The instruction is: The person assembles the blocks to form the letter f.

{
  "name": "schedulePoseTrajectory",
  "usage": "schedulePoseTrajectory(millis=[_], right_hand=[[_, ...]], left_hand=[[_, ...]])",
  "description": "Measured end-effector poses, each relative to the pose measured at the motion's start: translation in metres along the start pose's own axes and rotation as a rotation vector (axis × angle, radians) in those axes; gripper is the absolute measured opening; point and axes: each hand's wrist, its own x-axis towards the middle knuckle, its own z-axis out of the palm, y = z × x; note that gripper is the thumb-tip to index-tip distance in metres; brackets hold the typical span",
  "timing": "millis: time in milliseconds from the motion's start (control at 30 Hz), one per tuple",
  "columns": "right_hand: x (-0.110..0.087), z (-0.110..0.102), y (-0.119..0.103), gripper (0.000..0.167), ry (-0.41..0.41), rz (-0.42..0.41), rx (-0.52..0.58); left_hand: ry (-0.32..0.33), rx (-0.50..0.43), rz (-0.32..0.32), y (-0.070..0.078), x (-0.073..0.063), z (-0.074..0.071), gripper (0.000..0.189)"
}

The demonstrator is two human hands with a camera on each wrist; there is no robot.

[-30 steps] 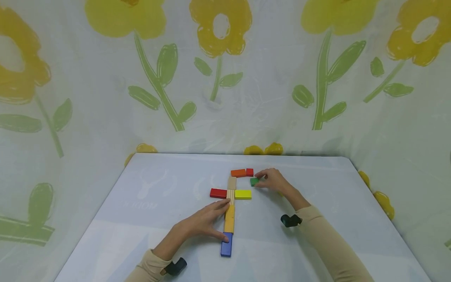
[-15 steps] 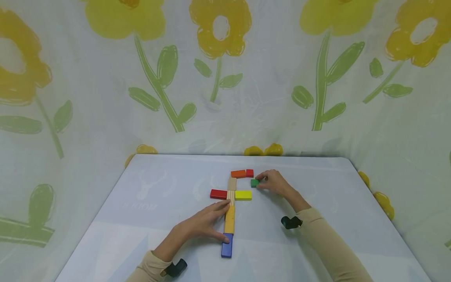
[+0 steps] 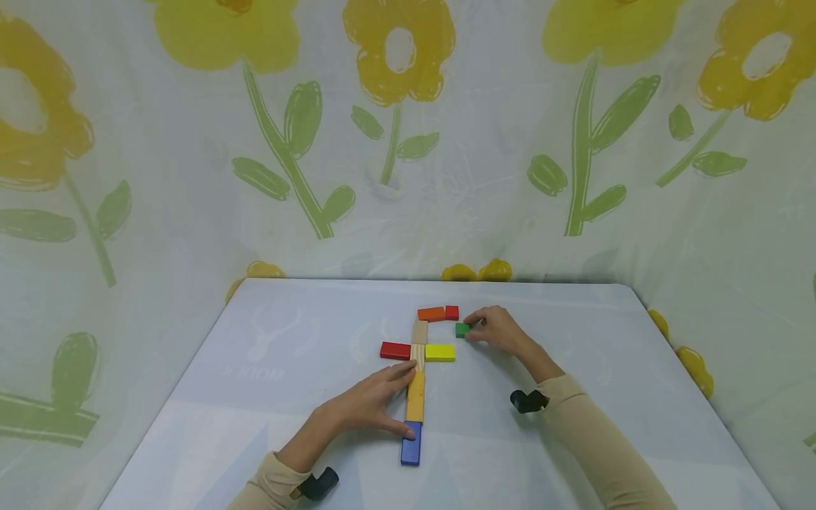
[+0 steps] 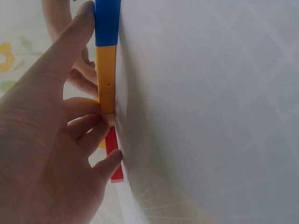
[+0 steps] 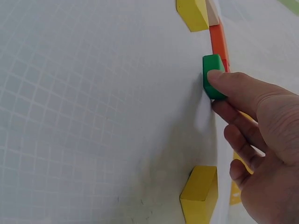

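My right hand [image 3: 500, 330] pinches a small green block [image 3: 462, 330] between thumb and finger, just right of the laid-out blocks. In the right wrist view the thumb lies on the face of the green block [image 5: 212, 77]. My left hand [image 3: 372, 397] rests along a column of blocks with its fingers extended. Its thumb touches the blue block [image 3: 411, 453], and its fingertips lie at the plain wood block [image 3: 417, 352] above the orange-yellow block [image 3: 415, 398]. A red block [image 3: 395, 350] and a yellow block [image 3: 440, 353] flank the column like arms.
Above the column lie another plain wood block [image 3: 419, 331], an orange block [image 3: 431, 313] and a small red block [image 3: 452, 312]. Another yellow block [image 5: 201, 196] sits below my right hand. The white table [image 3: 210, 397] meets a flower-patterned curtain [image 3: 484, 156] behind.
My right hand has shifted very slightly to the right with the green block. My left hand and the laid-out blocks stay in place.
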Motion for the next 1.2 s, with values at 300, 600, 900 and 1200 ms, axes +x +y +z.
schedulePoseTrajectory(millis=[300, 600, 900, 1200], right_hand=[[0.000, -0.004, 0.002, 0.035, 0.026, 0.019, -0.011], [0.005, -0.004, 0.007, 0.034, 0.042, 0.024, -0.016], [0.007, -0.004, 0.007, 0.035, 0.047, 0.051, -0.003], [0.011, -0.005, 0.007, 0.035, 0.077, 0.078, 0.016]], left_hand=[[0.006, 0.016, -0.006, 0.001, 0.000, -0.001, 0.108], [0.002, 0.034, -0.013, 0.002, 0.000, -0.001, 0.110], [-0.003, 0.039, -0.010, 0.002, 0.000, 0.000, 0.110], [0.008, 0.040, 0.000, 0.001, 0.001, 0.002, 0.110]])
